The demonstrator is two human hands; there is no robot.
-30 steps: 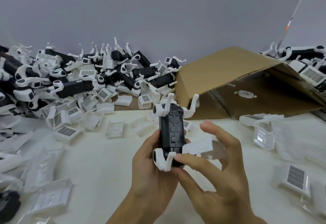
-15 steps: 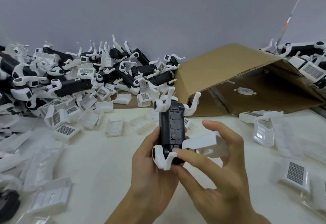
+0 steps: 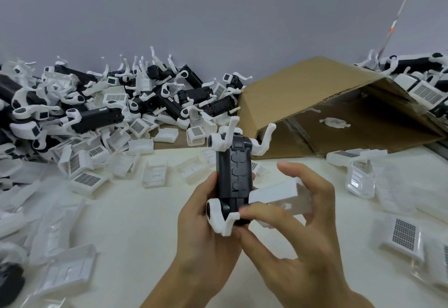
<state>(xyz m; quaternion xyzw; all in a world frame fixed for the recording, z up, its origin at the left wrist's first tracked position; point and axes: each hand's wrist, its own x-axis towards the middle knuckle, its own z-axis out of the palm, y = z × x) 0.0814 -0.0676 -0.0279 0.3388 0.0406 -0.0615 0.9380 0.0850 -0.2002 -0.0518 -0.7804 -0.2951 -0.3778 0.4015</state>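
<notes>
My left hand grips an upright black body with white curved arms above the white table, thumb along its left side. My right hand holds a white plastic cover piece between thumb and fingers. The cover sits tilted against the lower right side of the black body, and my right thumb tip touches the body's white lower arm.
A big heap of black-and-white assembled units fills the back left. Loose white covers lie scattered around. An open cardboard box lies on its side at the back right, more units beside it. White covers lie at right.
The hands and the held parts have stayed nearly still. The white cover has shifted slightly closer against the black body's lower right side.
</notes>
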